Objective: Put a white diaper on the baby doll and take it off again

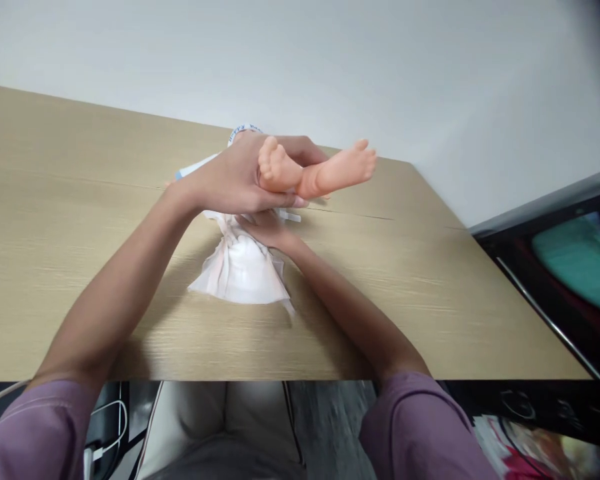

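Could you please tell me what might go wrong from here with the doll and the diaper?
The left hand appears to hold up the doll's legs, so a loosened grip could let them drop toward the right hand below. The white diaper is bunched near the right hand, so it might shift or end up creased.

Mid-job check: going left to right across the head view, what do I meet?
Purple left sleeve → white diaper-like piece → right-pointing doll foot → black-framed panel.
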Demonstrator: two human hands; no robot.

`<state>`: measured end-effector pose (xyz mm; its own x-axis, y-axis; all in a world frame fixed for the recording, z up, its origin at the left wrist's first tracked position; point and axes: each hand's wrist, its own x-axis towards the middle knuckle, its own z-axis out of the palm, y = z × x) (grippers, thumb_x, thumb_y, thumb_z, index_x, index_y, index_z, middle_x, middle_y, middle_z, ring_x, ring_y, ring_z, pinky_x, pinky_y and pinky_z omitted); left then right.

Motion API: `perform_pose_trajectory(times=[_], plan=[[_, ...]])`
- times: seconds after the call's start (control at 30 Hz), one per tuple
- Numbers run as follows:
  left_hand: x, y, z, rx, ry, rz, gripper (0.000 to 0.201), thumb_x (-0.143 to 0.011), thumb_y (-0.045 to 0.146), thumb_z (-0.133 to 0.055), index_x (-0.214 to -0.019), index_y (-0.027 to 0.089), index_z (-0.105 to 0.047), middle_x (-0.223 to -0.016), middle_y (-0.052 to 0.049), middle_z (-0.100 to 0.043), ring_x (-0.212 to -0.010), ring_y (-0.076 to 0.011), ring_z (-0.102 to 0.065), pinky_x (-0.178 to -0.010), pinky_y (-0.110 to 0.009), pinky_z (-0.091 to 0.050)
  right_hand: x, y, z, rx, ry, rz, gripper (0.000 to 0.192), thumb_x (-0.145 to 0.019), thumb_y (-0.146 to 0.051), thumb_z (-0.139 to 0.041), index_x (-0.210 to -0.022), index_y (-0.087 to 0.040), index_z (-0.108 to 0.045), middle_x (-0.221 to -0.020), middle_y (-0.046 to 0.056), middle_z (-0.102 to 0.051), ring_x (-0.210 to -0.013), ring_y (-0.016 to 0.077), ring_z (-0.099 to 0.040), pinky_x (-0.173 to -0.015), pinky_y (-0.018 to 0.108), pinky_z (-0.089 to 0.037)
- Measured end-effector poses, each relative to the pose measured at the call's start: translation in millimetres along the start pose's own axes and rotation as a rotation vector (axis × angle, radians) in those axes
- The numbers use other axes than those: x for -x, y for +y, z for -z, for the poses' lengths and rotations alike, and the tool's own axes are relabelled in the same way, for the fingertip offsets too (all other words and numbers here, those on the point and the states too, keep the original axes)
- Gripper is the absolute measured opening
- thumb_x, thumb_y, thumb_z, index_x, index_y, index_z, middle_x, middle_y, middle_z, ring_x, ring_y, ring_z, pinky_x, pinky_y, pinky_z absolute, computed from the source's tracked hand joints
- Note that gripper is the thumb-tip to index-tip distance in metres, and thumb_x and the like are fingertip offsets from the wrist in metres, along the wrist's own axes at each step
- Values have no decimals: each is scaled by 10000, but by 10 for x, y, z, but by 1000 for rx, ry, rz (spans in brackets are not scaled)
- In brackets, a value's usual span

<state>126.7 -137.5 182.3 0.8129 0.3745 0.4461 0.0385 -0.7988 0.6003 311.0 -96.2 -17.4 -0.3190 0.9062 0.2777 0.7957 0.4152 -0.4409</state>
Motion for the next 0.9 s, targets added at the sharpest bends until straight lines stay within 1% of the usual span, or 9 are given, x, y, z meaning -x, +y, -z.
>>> perform_pose_trajectory(times=[0.2, 0.37, 0.5, 0.57, 0.63, 0.7, 0.77, 0.83, 0.9], plan=[[23, -15, 6, -34, 42, -23, 308, -963, 306, -878, -1249, 197, -839, -1297, -54, -836, -1189, -238, -781, -1055, -344, -603, 131, -24, 66, 49, -69, 16, 548, -1178, -462, -609, -1625, -146, -627, -1812, 176, -500, -1743, 379, -361, -1438, 587, -288], [51, -27, -4, -14, 58, 17, 319, -933, 386, -916, -1202, 228, -847, -1262, -46, -846, -1226, -259, -787, -1079, -357, -601, -54, -82, 34, 17, -110, 16, 573, -1210, -431, -542, -1677, -100, -570, -1803, 192, -515, -1720, 330, -422, -1429, 474, -275], [118, -24, -44, -17, 49, 45, 434, -979, 412, -904, -1336, 185, -807, -1304, -74, -836, -1179, -247, -776, -1074, -385, -613, 102, -76, 154, -5, -108, -11, 474, -1213, -361, -526, -1542, -51, -667, -1683, 219, -640, -1638, 341, -527, -1363, 472, -370], [168, -37, -77, -3, 34, 41, 477, -1013, 403, -879, -1408, 159, -773, -1326, -89, -831, -1168, -247, -772, -1088, -413, -617, 327, -64, 272, -14, -52, -33, 408, -1192, -365, -564, -1478, -122, -724, -1618, 189, -703, -1577, 370, -588, -1337, 549, -425], [227, -72, -128, 43, 42, 32, 486, -1003, 399, -887, -1415, 165, -775, -1323, -89, -836, -1181, -261, -785, -1087, -408, -624, 598, -73, 409, -10, 99, -56, 397, -1162, -415, -610, -1462, -188, -736, -1583, 169, -725, -1557, 412, -595, -1347, 661, -401], [289, -126, -201, 90, 55, 7, 485, -971, 394, -910, -1398, 196, -795, -1323, -87, -842, -1197, -272, -801, -1066, -380, -633, 849, -126, 538, -10, 316, -78, 509, -1095, -514, -713, -1512, -223, -693, -1600, 173, -700, -1568, 455, -567, -1355, 742, -364], [349, -182, -295, 102, 61, -24, 475, -955, 389, -912, -1388, 224, -808, -1339, -93, -843, -1203, -273, -807, -1054, -369, -634, 1025, -229, 637, -46, 487, -42, 721, -1015, -577, -806, -1614, -241, -589, -1668, 179, -633, -1593, 465, -537, -1355, 752, -382], [403, -217, -391, 73, 66, -51, 457, -957, 396, -897, -1379, 241, -813, -1345, -102, -843, -1203, -276, -804, -1070, -386, -624, 1110, -360, 702, -130, 520, 77, 813, -1002, -557, -816, -1688, -263, -492, -1739, 161, -564, -1626, 427, -517, -1361, 698, -430], [463, -223, -459, 19, 88, -71, 454, -951, 431, -890, -1364, 258, -817, -1349, -106, -841, -1210, -289, -796, -1083, -412, -610, 1128, -474, 748, -225, 448, 189, 766, -1036, -485, -775, -1706, -287, -463, -1750, 128, -559, -1621, 367, -545, -1367, 619, -471]])
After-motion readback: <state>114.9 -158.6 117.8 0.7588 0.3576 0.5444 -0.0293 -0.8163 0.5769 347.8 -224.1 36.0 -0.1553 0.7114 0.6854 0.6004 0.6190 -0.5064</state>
